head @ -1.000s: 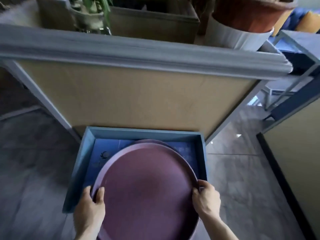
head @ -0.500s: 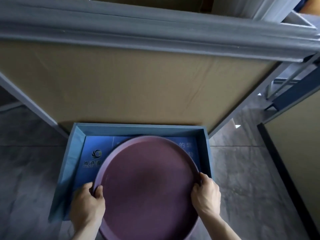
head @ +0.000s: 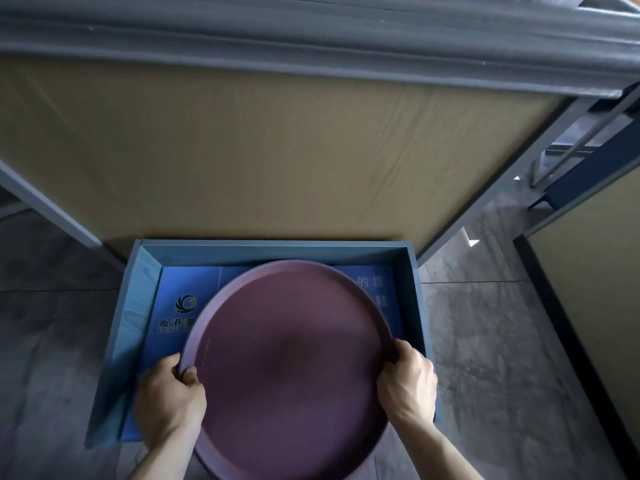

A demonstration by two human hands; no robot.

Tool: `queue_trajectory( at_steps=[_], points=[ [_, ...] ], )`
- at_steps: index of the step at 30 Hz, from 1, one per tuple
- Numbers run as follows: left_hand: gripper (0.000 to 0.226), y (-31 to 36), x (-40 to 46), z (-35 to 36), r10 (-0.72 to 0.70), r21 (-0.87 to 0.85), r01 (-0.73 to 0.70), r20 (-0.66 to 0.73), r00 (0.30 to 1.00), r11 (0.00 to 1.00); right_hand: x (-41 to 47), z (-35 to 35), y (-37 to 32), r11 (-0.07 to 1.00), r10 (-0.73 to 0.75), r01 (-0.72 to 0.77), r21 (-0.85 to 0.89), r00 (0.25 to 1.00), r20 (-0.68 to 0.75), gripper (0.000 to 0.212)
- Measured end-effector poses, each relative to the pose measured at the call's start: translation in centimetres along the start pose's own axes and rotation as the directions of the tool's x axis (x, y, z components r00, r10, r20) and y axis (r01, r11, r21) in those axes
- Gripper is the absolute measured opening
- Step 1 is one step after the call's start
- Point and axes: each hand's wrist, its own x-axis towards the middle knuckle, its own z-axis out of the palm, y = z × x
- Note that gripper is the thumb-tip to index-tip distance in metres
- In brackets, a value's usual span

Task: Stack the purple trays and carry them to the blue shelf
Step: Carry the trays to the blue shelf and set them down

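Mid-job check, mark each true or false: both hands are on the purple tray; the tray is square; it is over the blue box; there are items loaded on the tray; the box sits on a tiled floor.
1. Both hands grip the purple tray. True: the left hand holds its left rim and the right hand its right rim.
2. The tray is square. False: it is round.
3. The tray is over the blue box. True, though its near edge reaches past the box's front.
4. Items are loaded on the tray. False: its top surface is bare.
5. The box sits on a tiled floor. True.
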Motion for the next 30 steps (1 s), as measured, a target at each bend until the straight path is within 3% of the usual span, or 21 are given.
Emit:
queue_trajectory(
  at_steps=[14,20,26,30],
  points=[
    [0.023,0.0,-0.5,0.0,0.022,0.143,-0.017,-0.031,0.999,0.990,0.5,0.4,0.5,0.995,-0.028,0.027,-0.092,1.000,-0.006,0.023],
    [0.025,-0.2,-0.8,0.1,0.044,0.135,-0.038,-0.041,0.998,0.990,1.2,0.5,0.6,0.995,-0.005,0.005,-0.102,1.000,0.003,0.017],
    [0.024,-0.5,-1.0,0.2,0.069,0.086,-0.064,-0.058,0.996,0.994,1.4,1.3,1.0,0.995,-0.039,0.034,-0.091,0.998,-0.056,0.029],
    [0.025,-0.5,-1.0,0.6,0.051,-0.008,-0.051,-0.072,0.996,0.999,1.4,1.4,1.2,0.995,-0.039,0.033,-0.092,0.997,-0.064,0.019]
  ],
)
